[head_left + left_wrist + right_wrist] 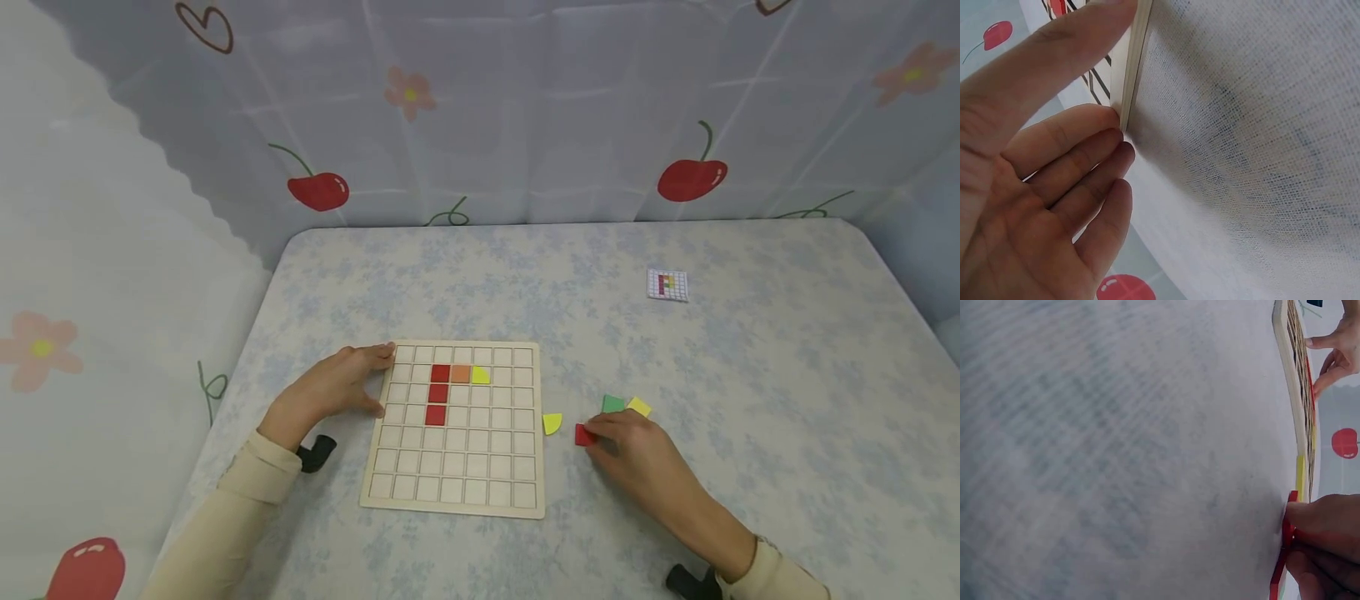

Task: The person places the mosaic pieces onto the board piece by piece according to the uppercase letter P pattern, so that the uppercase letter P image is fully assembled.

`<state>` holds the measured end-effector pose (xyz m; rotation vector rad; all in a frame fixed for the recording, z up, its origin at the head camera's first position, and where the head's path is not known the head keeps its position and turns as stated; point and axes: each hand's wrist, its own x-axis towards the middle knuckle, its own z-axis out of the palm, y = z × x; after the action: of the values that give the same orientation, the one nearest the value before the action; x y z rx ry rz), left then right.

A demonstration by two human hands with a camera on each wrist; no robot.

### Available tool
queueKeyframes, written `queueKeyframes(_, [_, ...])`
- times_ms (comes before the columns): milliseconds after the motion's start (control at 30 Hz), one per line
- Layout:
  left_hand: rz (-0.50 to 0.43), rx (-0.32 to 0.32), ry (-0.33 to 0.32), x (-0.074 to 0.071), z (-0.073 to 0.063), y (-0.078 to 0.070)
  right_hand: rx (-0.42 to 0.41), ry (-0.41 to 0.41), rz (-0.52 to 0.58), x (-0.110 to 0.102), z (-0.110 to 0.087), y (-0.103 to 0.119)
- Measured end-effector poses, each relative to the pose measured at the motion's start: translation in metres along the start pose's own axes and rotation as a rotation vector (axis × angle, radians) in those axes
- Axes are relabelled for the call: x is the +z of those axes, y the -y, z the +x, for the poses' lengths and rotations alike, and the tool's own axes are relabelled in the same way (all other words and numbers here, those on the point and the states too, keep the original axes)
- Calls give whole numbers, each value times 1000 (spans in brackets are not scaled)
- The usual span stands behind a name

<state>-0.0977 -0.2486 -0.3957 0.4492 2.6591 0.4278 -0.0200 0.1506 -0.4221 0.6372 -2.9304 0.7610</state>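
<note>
The right hand (648, 462) pinches a thin red tile (583, 435) right of a gridded board (476, 442), while the left hand (330, 387), thumb and fingers apart, touches the board's left edge. A weak pinch could let the tile slip; the knuckles could nudge the green tile (612, 404) and yellow tile (640, 407) just beyond them. A low sweep leftward could knock the yellow quarter-round (552, 423) near the board's right edge. Uneven pressure from the left could shift the board, jolting its red column (437, 394). A patterned card (667, 285) lies on the desk's (780, 400) far right.
</note>
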Motion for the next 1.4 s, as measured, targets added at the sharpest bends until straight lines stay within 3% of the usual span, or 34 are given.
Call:
queueKeyframes(200, [-1,-2,-5,2,-1,2,6,23,-5,0,0,-1])
queueKeyframes(367, [9,14,-10,2,0,1,-31,-36,-4,0,0,-1])
queueKeyframes(533, [6,18,-12,1,1,0,-100,-82,64,3,4,6])
queueKeyframes(967, [-32,-27,-3,1,0,-1,-260,106,154,27,37,58])
queueKeyframes(1400, [-13,-7,-3,1,-2,-1,-353,154,221,55,65,95])
